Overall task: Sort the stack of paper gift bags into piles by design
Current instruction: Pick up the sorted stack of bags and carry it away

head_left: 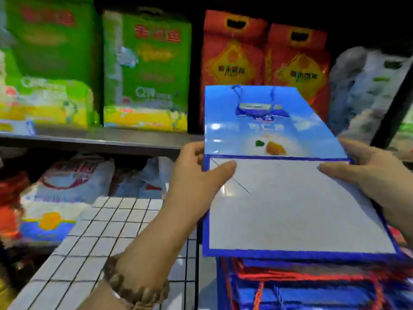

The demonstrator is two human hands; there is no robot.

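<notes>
A flat blue paper gift bag (pixel 279 198) with a white folded bottom panel and a blue printed face is held up in front of me. My left hand (pixel 199 173) grips its left edge, thumb on the white panel. On the right edge my right hand (pixel 371 173) holds it the same way, thumb lying on top. Below it lies the stack of bags (pixel 301 285), with blue and red edges showing.
A white tiled surface with a black grid (pixel 107 238) lies at lower left. Shelves behind hold green boxes (pixel 145 70), red sacks (pixel 232 54) and white sacks (pixel 67 184). A grey shelf edge (pixel 89 139) runs across at mid-height.
</notes>
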